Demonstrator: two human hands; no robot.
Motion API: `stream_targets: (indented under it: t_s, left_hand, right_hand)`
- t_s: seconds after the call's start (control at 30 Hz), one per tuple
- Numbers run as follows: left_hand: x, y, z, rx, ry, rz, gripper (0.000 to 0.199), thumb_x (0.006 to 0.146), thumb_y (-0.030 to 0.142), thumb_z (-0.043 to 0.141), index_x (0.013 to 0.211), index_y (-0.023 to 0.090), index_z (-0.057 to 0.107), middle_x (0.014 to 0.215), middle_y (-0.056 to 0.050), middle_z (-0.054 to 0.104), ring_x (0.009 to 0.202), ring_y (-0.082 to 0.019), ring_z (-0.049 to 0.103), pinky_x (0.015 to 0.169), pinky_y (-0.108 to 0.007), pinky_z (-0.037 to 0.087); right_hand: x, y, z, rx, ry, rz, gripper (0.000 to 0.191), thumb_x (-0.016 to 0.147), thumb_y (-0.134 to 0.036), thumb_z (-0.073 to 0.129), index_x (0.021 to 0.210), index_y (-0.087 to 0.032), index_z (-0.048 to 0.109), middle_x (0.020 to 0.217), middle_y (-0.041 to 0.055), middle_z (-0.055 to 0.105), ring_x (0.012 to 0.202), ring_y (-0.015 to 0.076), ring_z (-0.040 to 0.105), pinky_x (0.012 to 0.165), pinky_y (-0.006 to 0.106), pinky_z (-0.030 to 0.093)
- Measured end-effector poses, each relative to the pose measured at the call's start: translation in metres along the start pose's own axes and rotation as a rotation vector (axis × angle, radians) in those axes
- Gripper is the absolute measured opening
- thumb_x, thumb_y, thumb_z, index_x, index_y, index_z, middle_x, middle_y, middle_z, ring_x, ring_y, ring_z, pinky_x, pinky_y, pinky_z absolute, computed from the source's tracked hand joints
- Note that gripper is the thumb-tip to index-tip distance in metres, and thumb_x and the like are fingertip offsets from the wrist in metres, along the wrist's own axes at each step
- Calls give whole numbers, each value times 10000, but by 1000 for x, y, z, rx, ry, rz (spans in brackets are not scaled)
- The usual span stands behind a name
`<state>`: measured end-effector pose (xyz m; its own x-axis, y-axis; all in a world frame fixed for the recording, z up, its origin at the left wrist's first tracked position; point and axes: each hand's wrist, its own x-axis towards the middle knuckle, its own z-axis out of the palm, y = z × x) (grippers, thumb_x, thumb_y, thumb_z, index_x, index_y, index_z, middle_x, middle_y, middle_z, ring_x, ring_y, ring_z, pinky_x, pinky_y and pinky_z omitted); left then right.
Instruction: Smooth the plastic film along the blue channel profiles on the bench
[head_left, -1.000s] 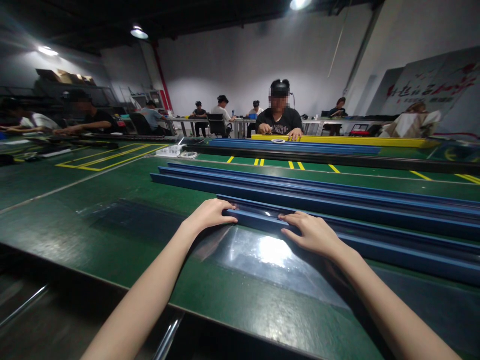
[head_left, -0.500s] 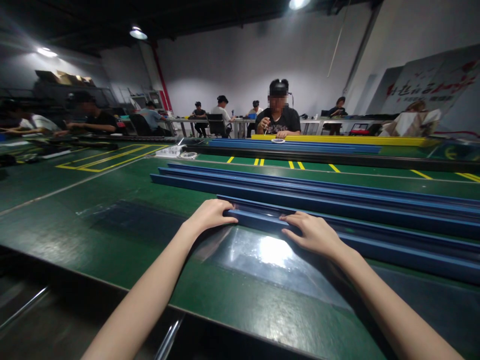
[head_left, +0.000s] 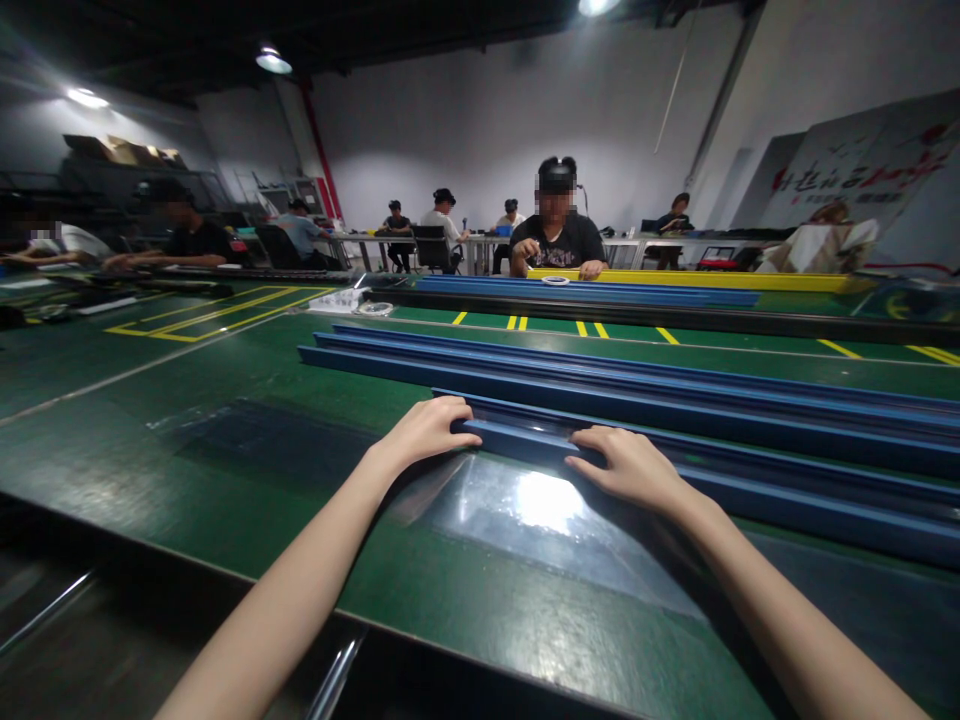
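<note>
Nearest me on the green table (head_left: 247, 530) lies a long blue channel bar (head_left: 521, 441), running off to the right. My left hand (head_left: 420, 432) grips its left end, with the thumb along the near wall and the fingers over that wall into the groove. Farther right, my right hand (head_left: 634, 466) holds the same near wall between thumb and fingers; some fingertips are hidden inside the channel. A transparent plastic sheet (head_left: 487, 515) lies in front of the bar, reflecting a bright lamp.
Behind the held bar lie more blue channel bars (head_left: 420, 362). Beyond them are a black bar (head_left: 645, 318), a yellow bar (head_left: 720, 281) and a tape roll (head_left: 374, 309). A co-worker (head_left: 559, 235) sits across the table; several other people work farther back.
My right hand's fingers have drawn slightly to the right along the near wall. My left hand has shifted a touch rightward. The co-worker opposite has moved a hand to the right.
</note>
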<state>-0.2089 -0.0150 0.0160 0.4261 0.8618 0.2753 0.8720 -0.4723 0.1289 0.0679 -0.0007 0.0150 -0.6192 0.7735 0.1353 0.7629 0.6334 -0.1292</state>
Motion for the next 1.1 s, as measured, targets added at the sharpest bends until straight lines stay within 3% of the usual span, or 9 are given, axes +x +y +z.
stream_targets:
  t_s: [0.17, 0.73, 0.93, 1.1]
  left_hand:
    - [1, 1, 0, -31, 55, 0, 203, 739, 396, 556, 763, 197, 522, 822, 12, 536, 793, -141, 513, 663, -220, 378]
    - [0, 2, 2, -33, 74, 21, 272, 715, 456, 570, 745, 193, 509, 806, 11, 532, 792, -143, 511, 662, -222, 380]
    - [9, 17, 11, -20, 27, 72, 278, 744, 459, 535, 799, 186, 527, 835, -10, 549, 848, -159, 516, 713, -230, 393]
    - [23, 39, 16, 19, -33, 136, 276, 748, 437, 543, 851, 181, 537, 851, -15, 561, 831, -165, 530, 683, -236, 397]
  right_hand:
    - [0, 0, 0, 17, 7, 4, 335, 795, -411, 372, 976, -226, 585, 995, 51, 621, 904, 207, 562, 715, 276, 395]
    - [0, -3, -6, -19, 5, -7, 209, 796, -374, 416, 730, -198, 507, 767, 33, 576, 709, 154, 536, 564, 226, 321]
    - [1, -4, -12, -28, -37, -28, 163, 785, -338, 432, 723, -203, 498, 800, 33, 578, 685, 141, 533, 557, 222, 319]
    - [-7, 9, -13, -8, -65, -54, 170, 794, -336, 413, 762, -206, 519, 821, 34, 594, 731, 149, 548, 586, 220, 334]
